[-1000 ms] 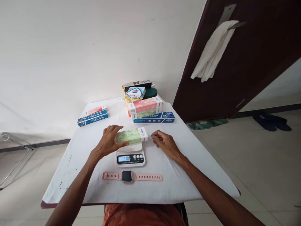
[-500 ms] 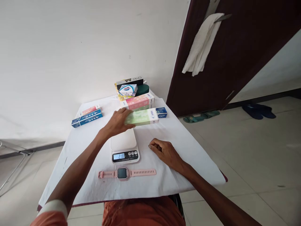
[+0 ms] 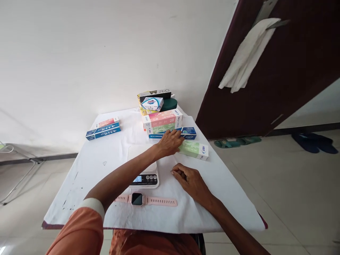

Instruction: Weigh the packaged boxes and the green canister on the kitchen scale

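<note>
My left hand (image 3: 170, 142) is closed on the left end of a green-and-white toothpaste box (image 3: 195, 149), which lies slanted on the table's right side. Just behind my fingers is a long blue box (image 3: 189, 133). My left forearm crosses the white kitchen scale (image 3: 148, 180), hiding part of its plate and lit display. To the scale's right, my right hand (image 3: 189, 178) rests on the cloth with curled fingers, nothing visible in them. A pink smartwatch (image 3: 137, 199) lies face up, strap spread, in front of the scale.
Pink and green boxes (image 3: 162, 119) are stacked behind the blue box. Farther back are a white carton (image 3: 152, 103), a black box (image 3: 159, 93) and a dark green round object (image 3: 169, 103). Blue boxes (image 3: 103, 131) lie at left. A dark door (image 3: 255, 102) stands right.
My left hand has carried the green box rightward from above the scale and down to the table. The scale's display reading has changed. My right hand stays curled on the cloth.
</note>
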`<state>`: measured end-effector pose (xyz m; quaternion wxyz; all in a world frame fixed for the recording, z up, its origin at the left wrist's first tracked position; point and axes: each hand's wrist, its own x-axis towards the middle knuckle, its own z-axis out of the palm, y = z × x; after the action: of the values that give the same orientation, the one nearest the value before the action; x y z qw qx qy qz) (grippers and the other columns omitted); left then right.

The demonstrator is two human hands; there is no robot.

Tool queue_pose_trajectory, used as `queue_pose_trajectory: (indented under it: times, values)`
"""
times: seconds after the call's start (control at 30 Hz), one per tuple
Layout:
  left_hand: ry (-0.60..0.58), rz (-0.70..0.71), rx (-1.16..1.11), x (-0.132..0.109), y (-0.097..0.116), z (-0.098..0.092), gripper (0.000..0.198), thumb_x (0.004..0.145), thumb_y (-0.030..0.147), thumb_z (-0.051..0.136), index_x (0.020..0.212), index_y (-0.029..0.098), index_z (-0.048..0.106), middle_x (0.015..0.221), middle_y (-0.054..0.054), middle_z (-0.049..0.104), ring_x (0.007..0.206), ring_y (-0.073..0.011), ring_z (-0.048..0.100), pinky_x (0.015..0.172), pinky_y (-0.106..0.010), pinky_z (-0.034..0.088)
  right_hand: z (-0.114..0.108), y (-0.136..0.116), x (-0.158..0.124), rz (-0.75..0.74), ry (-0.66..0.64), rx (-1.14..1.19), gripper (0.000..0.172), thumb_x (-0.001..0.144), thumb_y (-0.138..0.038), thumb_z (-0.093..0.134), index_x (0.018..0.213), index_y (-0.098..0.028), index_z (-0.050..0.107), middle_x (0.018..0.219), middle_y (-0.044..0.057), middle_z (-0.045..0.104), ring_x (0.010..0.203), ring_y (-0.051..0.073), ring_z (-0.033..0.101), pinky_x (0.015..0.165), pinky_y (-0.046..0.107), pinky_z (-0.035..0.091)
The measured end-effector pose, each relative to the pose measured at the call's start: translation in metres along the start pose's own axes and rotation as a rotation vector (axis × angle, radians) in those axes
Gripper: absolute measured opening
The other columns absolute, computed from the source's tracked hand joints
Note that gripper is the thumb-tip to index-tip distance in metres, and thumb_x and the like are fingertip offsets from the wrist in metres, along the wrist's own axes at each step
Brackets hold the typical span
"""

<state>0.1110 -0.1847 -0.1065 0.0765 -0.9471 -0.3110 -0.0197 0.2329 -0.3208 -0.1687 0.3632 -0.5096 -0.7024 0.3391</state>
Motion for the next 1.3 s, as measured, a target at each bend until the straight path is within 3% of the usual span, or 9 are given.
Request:
queue_pose_trajectory:
  times: [0.13,0.27,0.47,0.57,0.77,0.97,1.07,1.2,1.3]
  values:
    - [0.037,-0.069,0.008,-0.01,-0.002,0.0,0.029,0.091,0.013,0.059,0.12,0.011,0.064,0.13,-0.022,0.059,0.122,-0.0345,0.055,0.096,-0.046,0.041,-0.008,-0.007,0.005,0.011,-0.13,-0.039,0.025,0.094,-0.043,0.051,0.079,-0.025,0.059,0.068,-0.001,0.064,0.061,0.018,0.057,0.061,0.03,0.043]
    - [0.129,-0.071,-0.183,-0.032,-0.015,-0.015,0.042,0.091,0.028,0.068,0.131,0.018,0.06,0.134,-0.017,0.059,0.121,-0.0315,0.057,0.098,-0.045,0.046,-0.018,-0.016,0.022,-0.013,-0.209,-0.116,0.027,0.095,-0.045,0.05,0.08,-0.025,0.062,0.068,0.0,0.066,0.062,0.019,0.059,0.06,0.03,0.042]
    - [0.44,-0.412,-0.304,-0.125,-0.105,-0.031,0.027,0.101,0.028,0.053,0.124,0.017,0.062,0.121,-0.013,0.065,0.109,-0.0217,0.063,0.098,-0.036,0.051,-0.007,-0.018,0.043,-0.045,-0.144,-0.13,0.031,0.095,-0.048,0.048,0.079,-0.025,0.061,0.064,0.0,0.063,0.057,0.018,0.056,0.057,0.03,0.043]
    - [0.284,-0.832,-0.157,-0.182,-0.163,-0.022,0.034,0.098,0.026,0.055,0.131,0.019,0.056,0.13,-0.012,0.061,0.114,-0.0218,0.062,0.101,-0.037,0.05,0.004,-0.012,0.043,-0.047,-0.092,-0.118,0.029,0.095,-0.046,0.047,0.078,-0.024,0.059,0.062,-0.001,0.06,0.057,0.016,0.055,0.06,0.029,0.043]
    - [0.046,-1.097,-0.11,-0.251,-0.231,0.006,0.074,0.077,0.035,0.074,0.143,0.017,0.045,0.145,-0.021,0.05,0.135,-0.0428,0.046,0.11,-0.056,0.038,0.014,-0.002,0.041,-0.006,0.019,-0.099,0.028,0.093,-0.047,0.05,0.081,-0.024,0.061,0.064,-0.002,0.058,0.058,0.015,0.052,0.06,0.028,0.042]
    - [-0.077,-1.136,-0.083,-0.262,-0.251,0.005,0.062,0.076,0.042,0.073,0.131,0.017,0.055,0.145,-0.022,0.049,0.14,-0.0446,0.039,0.114,-0.058,0.03,0.015,0.001,0.042,0.002,0.03,-0.094,0.029,0.094,-0.047,0.05,0.081,-0.024,0.061,0.064,-0.002,0.058,0.058,0.014,0.05,0.058,0.027,0.039]
    - [-0.144,-1.11,-0.128,-0.27,-0.251,-0.007,0.058,0.07,0.045,0.077,0.118,0.017,0.061,0.133,-0.019,0.06,0.132,-0.0412,0.049,0.109,-0.051,0.039,0.014,-0.001,0.042,-0.01,0.031,-0.088,0.028,0.094,-0.046,0.05,0.08,-0.024,0.06,0.063,-0.002,0.057,0.057,0.014,0.05,0.059,0.027,0.04]
    - [-0.204,-1.075,-0.22,-0.293,-0.229,-0.017,0.057,0.071,0.052,0.075,0.114,0.019,0.061,0.117,-0.012,0.07,0.106,-0.0296,0.066,0.086,-0.036,0.053,0.014,-0.004,0.042,-0.033,0.038,-0.073,0.028,0.094,-0.045,0.049,0.079,-0.024,0.059,0.062,-0.002,0.058,0.057,0.015,0.052,0.062,0.028,0.042]
    - [-0.139,-1.072,-0.241,-0.317,-0.202,-0.017,0.059,0.076,0.057,0.069,0.119,0.019,0.06,0.121,-0.012,0.071,0.108,-0.0287,0.068,0.089,-0.036,0.054,0.015,-0.003,0.043,-0.042,0.058,-0.063,0.028,0.093,-0.045,0.049,0.079,-0.024,0.059,0.062,-0.002,0.058,0.058,0.015,0.053,0.062,0.029,0.042]
